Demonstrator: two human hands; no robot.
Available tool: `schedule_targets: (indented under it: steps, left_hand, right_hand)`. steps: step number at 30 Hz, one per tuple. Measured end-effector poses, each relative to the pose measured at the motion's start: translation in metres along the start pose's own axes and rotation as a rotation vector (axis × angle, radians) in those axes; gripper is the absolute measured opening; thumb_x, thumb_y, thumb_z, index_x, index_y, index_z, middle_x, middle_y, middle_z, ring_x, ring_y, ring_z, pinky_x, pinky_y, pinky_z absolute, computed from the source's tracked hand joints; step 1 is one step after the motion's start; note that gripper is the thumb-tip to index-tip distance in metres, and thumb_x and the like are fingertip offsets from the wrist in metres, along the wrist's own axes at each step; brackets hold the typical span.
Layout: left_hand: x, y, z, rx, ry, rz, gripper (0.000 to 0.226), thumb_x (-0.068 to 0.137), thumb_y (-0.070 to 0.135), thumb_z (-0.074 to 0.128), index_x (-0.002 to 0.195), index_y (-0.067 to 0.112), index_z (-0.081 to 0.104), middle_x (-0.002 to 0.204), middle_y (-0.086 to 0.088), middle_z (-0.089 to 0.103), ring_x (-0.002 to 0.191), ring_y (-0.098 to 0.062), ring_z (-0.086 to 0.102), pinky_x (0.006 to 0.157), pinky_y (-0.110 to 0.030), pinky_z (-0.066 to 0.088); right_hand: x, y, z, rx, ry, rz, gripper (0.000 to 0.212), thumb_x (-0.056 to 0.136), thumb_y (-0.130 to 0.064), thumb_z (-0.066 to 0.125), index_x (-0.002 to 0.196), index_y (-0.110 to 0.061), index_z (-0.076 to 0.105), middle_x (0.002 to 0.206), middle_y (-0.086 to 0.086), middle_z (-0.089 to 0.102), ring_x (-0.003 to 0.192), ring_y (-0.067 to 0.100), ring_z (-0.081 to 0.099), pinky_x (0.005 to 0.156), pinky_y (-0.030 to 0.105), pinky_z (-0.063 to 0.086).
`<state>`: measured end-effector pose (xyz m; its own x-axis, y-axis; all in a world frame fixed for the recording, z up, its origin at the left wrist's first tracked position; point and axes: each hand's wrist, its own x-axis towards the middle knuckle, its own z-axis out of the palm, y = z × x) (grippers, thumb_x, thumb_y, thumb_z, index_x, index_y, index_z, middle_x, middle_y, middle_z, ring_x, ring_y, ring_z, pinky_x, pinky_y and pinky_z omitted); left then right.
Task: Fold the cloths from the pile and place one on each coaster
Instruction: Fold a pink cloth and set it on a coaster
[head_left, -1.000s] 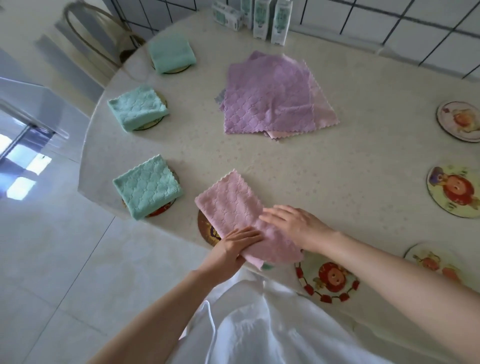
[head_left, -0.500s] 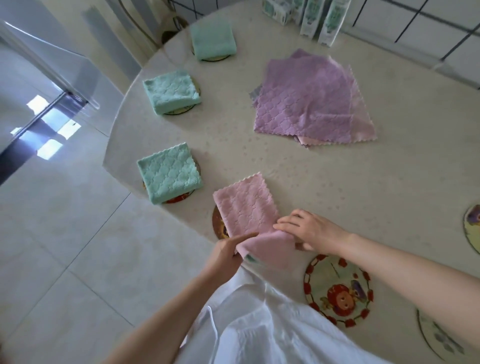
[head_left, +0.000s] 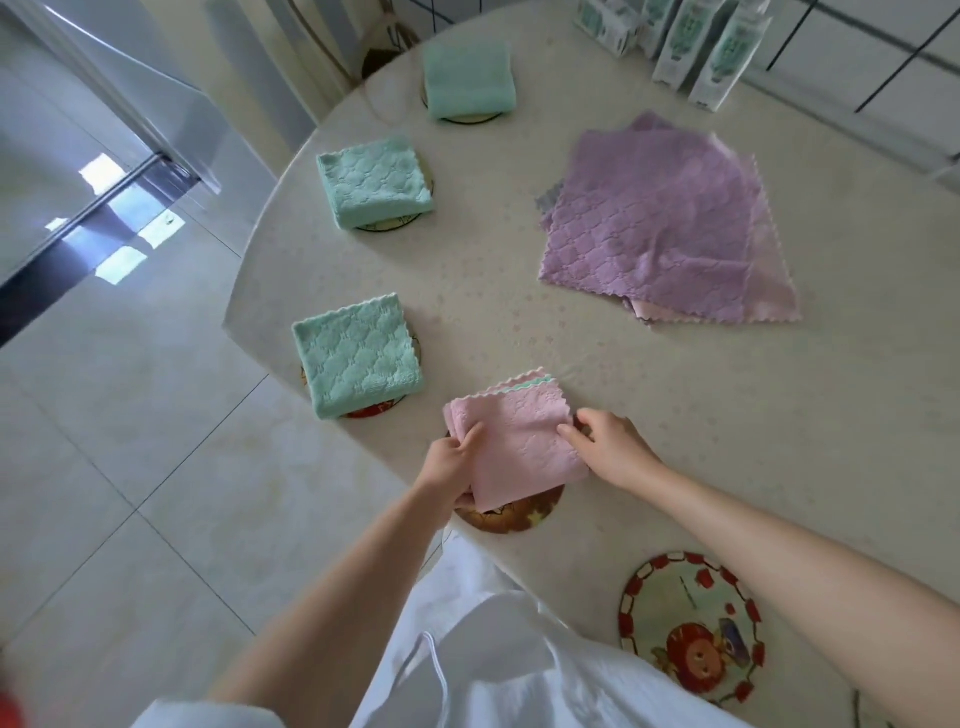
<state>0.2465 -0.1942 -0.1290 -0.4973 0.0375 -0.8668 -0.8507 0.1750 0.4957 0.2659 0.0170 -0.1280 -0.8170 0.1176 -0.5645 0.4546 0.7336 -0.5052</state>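
Note:
A folded pink cloth (head_left: 519, 441) lies over a brown coaster (head_left: 511, 517) at the table's near edge. My left hand (head_left: 452, 462) grips its left side, thumb on top and fingers under. My right hand (head_left: 608, 441) pinches its right edge. The pile of purple and pink cloths (head_left: 665, 228) lies flat further back. Three folded green cloths (head_left: 358, 364) (head_left: 374, 182) (head_left: 467, 78) sit on coasters along the left edge. A bare coaster (head_left: 691, 623) with a red border lies at the near right.
The round table (head_left: 519, 291) has a pale speckled cover. White and green cartons (head_left: 691, 41) stand at the back. A tiled floor (head_left: 130, 441) lies to the left. My white garment (head_left: 493, 649) hangs below the table edge.
The pink cloth has been folded over once more into a smaller square on the brown coaster. Both hands moved with it, and the camera shifted so the right-hand coasters left the view.

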Motion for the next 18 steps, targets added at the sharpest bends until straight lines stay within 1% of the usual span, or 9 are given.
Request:
schedule_targets:
  steps: [4, 7, 9, 11, 12, 14, 16, 18]
  left_hand:
    - [0.002, -0.001, -0.002, -0.017, -0.018, -0.002, 0.044, 0.093, 0.046, 0.052, 0.103, 0.005, 0.061, 0.094, -0.015, 0.066, 0.082, -0.029, 0.067, 0.065, -0.044, 0.059]
    - [0.004, -0.003, -0.004, -0.008, -0.043, -0.004, 0.048, 0.092, 0.049, 0.051, 0.107, 0.004, 0.061, 0.093, -0.014, 0.067, 0.081, -0.028, 0.068, 0.063, -0.042, 0.059]
    - [0.003, -0.002, -0.005, -0.017, -0.063, -0.012, 0.052, 0.091, 0.052, 0.051, 0.109, 0.003, 0.061, 0.097, -0.016, 0.069, 0.083, -0.03, 0.069, 0.061, -0.04, 0.059]
    - [0.004, 0.0, -0.007, -0.019, -0.081, -0.03, 0.056, 0.09, 0.056, 0.05, 0.11, 0.004, 0.061, 0.102, -0.019, 0.069, 0.086, -0.032, 0.07, 0.063, -0.041, 0.06]
    - [0.005, 0.001, -0.008, -0.016, -0.088, -0.04, 0.059, 0.089, 0.058, 0.049, 0.11, 0.004, 0.061, 0.103, -0.02, 0.069, 0.087, -0.034, 0.07, 0.063, -0.042, 0.059]
    - [0.008, 0.001, -0.011, -0.015, -0.094, -0.052, 0.065, 0.089, 0.062, 0.045, 0.112, 0.004, 0.06, 0.104, -0.022, 0.069, 0.087, -0.035, 0.07, 0.062, -0.042, 0.059]
    - [0.009, 0.001, -0.011, -0.011, -0.092, -0.052, 0.068, 0.09, 0.063, 0.04, 0.114, 0.003, 0.059, 0.106, -0.024, 0.067, 0.088, -0.036, 0.069, 0.063, -0.042, 0.059]
    - [0.01, 0.001, -0.011, 0.004, -0.082, -0.048, 0.07, 0.091, 0.064, 0.036, 0.114, 0.002, 0.059, 0.107, -0.026, 0.066, 0.089, -0.037, 0.069, 0.063, -0.043, 0.059]
  right_hand:
    - [0.005, -0.006, 0.0, -0.054, 0.01, 0.035, 0.04, 0.087, -0.046, 0.05, 0.064, -0.016, 0.039, 0.06, 0.001, 0.048, 0.06, 0.02, 0.049, 0.053, 0.031, 0.033]
    - [0.012, -0.017, -0.004, 0.033, 0.044, 0.026, 0.041, 0.084, -0.051, 0.052, 0.065, -0.017, 0.039, 0.058, -0.004, 0.045, 0.058, 0.017, 0.046, 0.055, 0.032, 0.032]
    - [0.02, -0.027, -0.006, 0.163, 0.064, 0.031, 0.035, 0.086, -0.046, 0.056, 0.07, -0.017, 0.047, 0.061, -0.006, 0.046, 0.06, 0.014, 0.045, 0.057, 0.031, 0.033]
    - [0.028, -0.034, -0.007, 0.26, 0.076, 0.036, 0.022, 0.087, -0.036, 0.059, 0.083, -0.015, 0.056, 0.069, -0.006, 0.053, 0.066, 0.014, 0.05, 0.06, 0.03, 0.037]
    - [0.031, -0.036, -0.006, 0.273, 0.079, 0.027, 0.018, 0.088, -0.033, 0.059, 0.087, -0.015, 0.058, 0.072, -0.005, 0.056, 0.07, 0.016, 0.052, 0.062, 0.029, 0.039]
    - [0.037, -0.039, -0.006, 0.26, 0.086, 0.013, 0.016, 0.089, -0.03, 0.058, 0.088, -0.014, 0.057, 0.074, -0.003, 0.057, 0.071, 0.018, 0.053, 0.062, 0.03, 0.039]
    - [0.041, -0.04, -0.004, 0.228, 0.099, 0.024, 0.019, 0.091, -0.032, 0.055, 0.088, -0.014, 0.055, 0.075, -0.001, 0.057, 0.071, 0.019, 0.053, 0.059, 0.029, 0.038]
    - [0.045, -0.04, -0.002, 0.177, 0.118, 0.039, 0.023, 0.092, -0.036, 0.053, 0.089, -0.013, 0.054, 0.077, 0.001, 0.059, 0.074, 0.022, 0.054, 0.06, 0.031, 0.038]
